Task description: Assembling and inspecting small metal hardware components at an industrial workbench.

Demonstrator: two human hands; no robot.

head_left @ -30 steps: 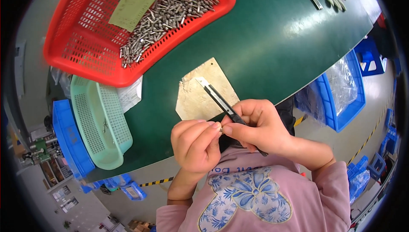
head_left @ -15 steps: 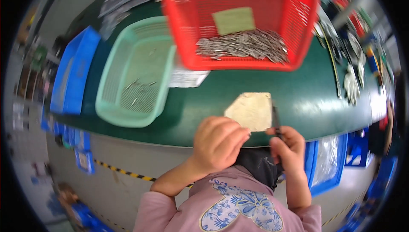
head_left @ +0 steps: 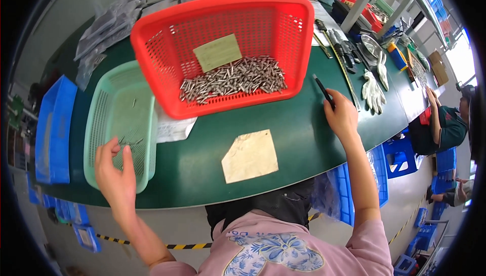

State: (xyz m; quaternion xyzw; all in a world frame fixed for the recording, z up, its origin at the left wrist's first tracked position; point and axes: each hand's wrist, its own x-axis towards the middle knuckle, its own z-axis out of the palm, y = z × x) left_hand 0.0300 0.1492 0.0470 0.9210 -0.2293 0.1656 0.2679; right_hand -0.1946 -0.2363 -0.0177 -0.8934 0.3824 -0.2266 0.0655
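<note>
Green table: left hand, fingers loosely open, is held over the green basket; beside the red basket, a black tool is gripped by the right hand.

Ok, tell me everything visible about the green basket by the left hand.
The green basket is pale mint, rectangular, plastic-looking, with perforated walls and floor. It sits upright at the green table's left end, beside the red basket. A few small metal pins lie inside. The left hand reaches over its near rim.
</note>
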